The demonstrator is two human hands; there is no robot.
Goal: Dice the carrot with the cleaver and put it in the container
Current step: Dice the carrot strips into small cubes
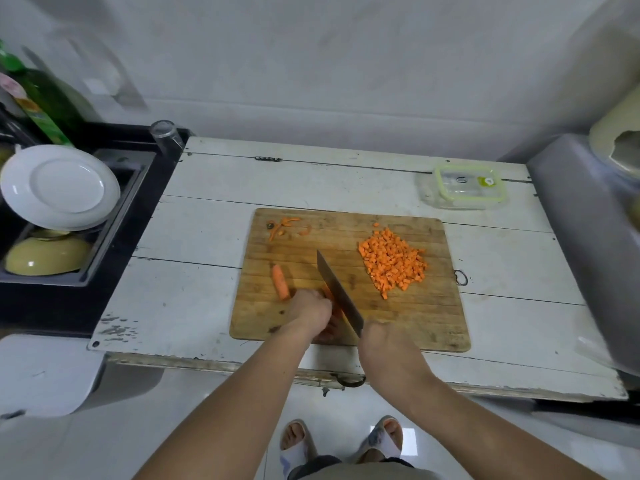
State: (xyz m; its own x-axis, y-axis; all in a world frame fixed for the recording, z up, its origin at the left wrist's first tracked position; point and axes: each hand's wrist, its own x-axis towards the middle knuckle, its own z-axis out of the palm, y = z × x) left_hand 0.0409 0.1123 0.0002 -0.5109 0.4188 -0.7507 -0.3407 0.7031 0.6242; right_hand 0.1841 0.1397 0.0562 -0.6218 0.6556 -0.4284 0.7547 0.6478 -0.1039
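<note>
"Carrot piece (330, 306) under the left hand (308, 308), near the cutting board's (433, 323) front edge; where's the blade?"

"Cleaver (337, 292), gripped by the right hand (381, 341), touches its right side. The left hand presses it down. 1 spare carrot chunk (280, 282) lies just left; diced carrot (393, 263) well right; container (464, 187) at the desk's far right corner."

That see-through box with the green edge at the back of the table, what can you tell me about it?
The container is a clear rectangular box, plastic or glass by its look, with rounded corners. A clear lid with a lime-green rim and a small green-and-white mark sits on top, so it looks closed. It stands flat on the white table near the far right corner, beyond the cutting board and apart from it. Neither hand touches it, and no carrot shows inside.
</note>
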